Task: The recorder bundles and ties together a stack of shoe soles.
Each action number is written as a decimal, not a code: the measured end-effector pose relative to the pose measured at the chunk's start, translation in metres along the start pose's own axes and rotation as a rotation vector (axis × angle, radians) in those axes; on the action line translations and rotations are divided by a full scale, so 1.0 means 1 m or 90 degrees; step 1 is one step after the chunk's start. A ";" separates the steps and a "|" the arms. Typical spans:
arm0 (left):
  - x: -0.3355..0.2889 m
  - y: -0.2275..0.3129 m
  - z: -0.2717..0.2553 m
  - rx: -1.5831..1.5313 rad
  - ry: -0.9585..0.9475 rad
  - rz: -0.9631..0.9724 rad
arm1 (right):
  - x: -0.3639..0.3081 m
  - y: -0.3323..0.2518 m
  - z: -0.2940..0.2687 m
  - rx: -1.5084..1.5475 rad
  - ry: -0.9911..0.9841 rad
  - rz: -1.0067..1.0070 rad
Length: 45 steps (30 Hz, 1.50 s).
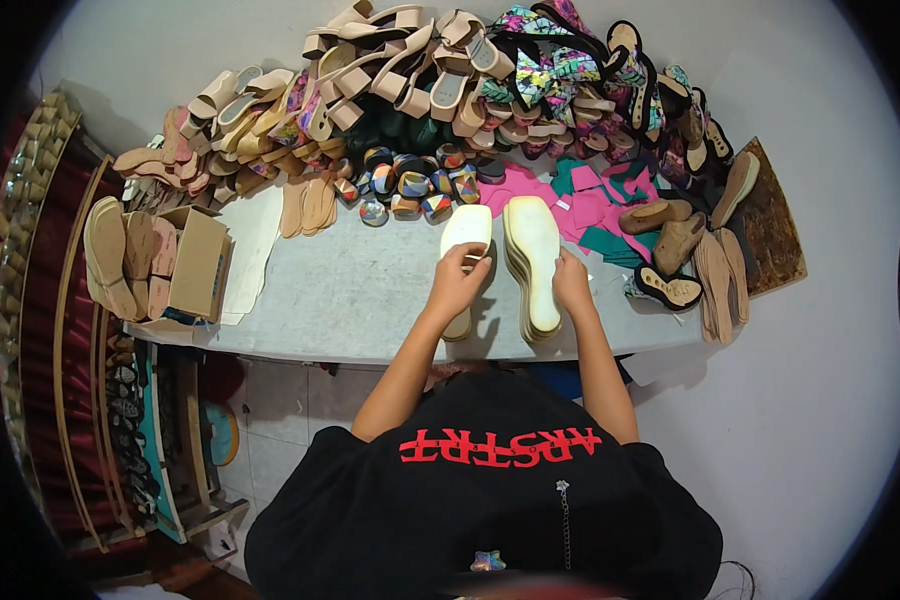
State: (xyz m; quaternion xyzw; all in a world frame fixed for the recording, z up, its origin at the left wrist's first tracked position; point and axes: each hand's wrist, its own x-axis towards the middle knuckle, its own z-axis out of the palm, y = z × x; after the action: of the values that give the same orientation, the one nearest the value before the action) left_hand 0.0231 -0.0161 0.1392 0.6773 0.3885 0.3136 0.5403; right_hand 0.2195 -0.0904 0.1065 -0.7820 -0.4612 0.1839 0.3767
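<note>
Two groups of pale yellow-white shoe insoles lie on the grey table in front of me. My left hand (460,279) is curled over the middle of the left insole (466,224), fingers bent and gripping it. To its right is a thicker insole stack (533,240), whose layered edges show along its left side. My right hand (572,281) holds the right edge of that stack at its narrow middle, with the fingertips partly hidden. Both groups point away from me, a narrow gap between them.
Sandals (410,60) are heaped along the table's back. Colourful patterned rolls (410,183) and pink fabric pieces (515,184) lie beyond the insoles. At left stand a cardboard box (200,275) and tan soles (310,205); at right are brown shoe forms (680,240) and a board (778,225).
</note>
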 end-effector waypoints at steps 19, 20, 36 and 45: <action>0.009 -0.049 0.063 0.154 -0.294 -0.065 | -0.007 0.021 0.014 -0.047 0.023 0.050; 0.010 -0.047 0.062 0.166 -0.311 -0.066 | -0.007 0.022 0.017 0.017 0.023 0.043; 0.047 0.038 0.135 0.185 -0.046 0.162 | 0.002 0.045 -0.079 0.220 0.169 -0.074; 0.078 0.050 0.247 0.209 -0.230 0.189 | 0.055 0.146 -0.196 0.181 0.419 0.036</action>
State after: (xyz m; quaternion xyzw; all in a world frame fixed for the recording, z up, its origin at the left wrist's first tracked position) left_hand 0.2800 -0.0752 0.1342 0.8502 0.2277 0.1965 0.4320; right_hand 0.4571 -0.1675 0.1266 -0.7516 -0.2631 -0.0053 0.6048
